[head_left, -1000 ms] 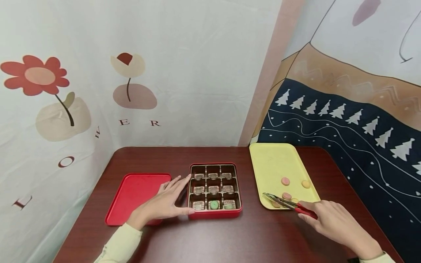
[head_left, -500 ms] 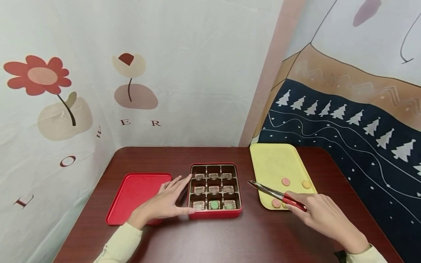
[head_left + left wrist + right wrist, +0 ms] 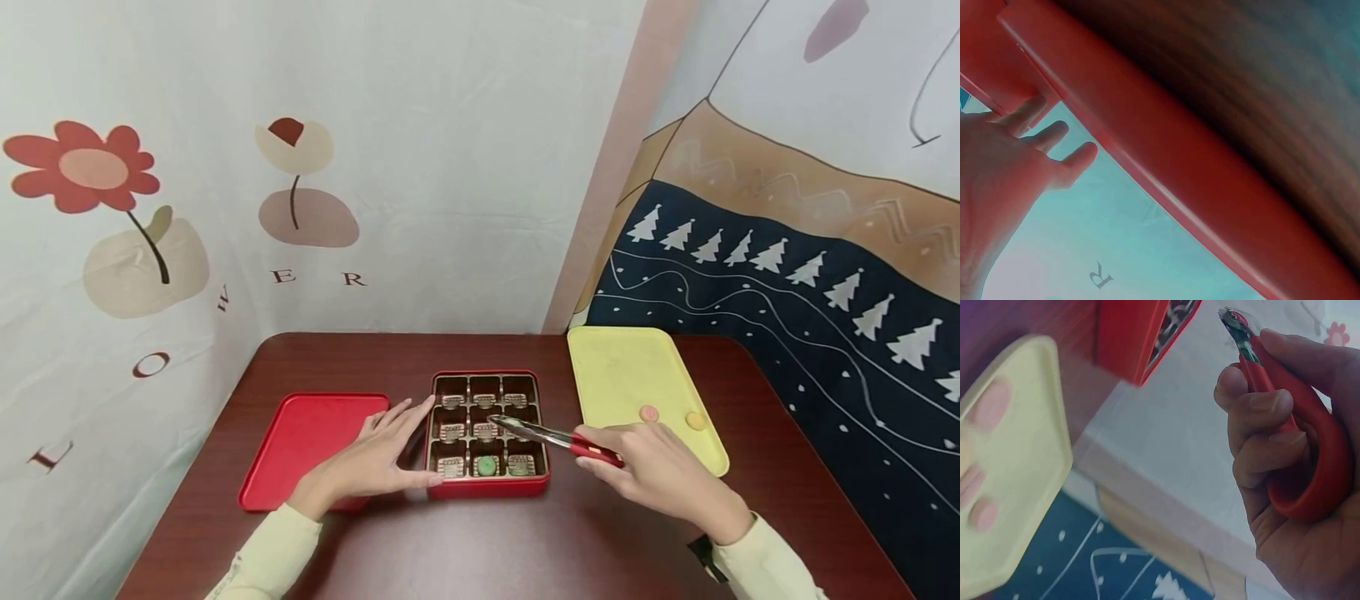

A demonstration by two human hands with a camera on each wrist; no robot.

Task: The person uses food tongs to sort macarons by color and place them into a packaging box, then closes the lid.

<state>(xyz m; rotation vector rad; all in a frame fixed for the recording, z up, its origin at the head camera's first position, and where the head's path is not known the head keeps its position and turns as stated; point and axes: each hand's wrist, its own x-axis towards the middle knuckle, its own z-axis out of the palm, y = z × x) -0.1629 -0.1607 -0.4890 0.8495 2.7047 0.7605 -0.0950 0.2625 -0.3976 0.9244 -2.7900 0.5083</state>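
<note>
Since a second ago, the right hand (image 3: 660, 475) has swung the tongs (image 3: 551, 437) away from the yellow tray (image 3: 622, 371) and over to the red box (image 3: 487, 487). Now the metal tips hang above the middle of the box, over its brown little cups. The tips are nearly together, and I cannot tell if they hold a candy. This hand's fingers (image 3: 1254, 409) are curled around the red handle and squeeze it.

One green candy (image 3: 487, 465) sits in the front row, in the middle cup. Two candies lie on the yellow tray, a pink candy (image 3: 648, 413) and an orange candy (image 3: 695, 421) just beside it.

The left hand (image 3: 375, 458) lies flat with straight fingers against the left side of the box. It holds nothing. The red lid (image 3: 300, 442) lies on the table (image 3: 480, 542) just left of this hand.

On the white wall cloth (image 3: 420, 167) with its red flower, the letters L, O, W, E and R can be read.
</note>
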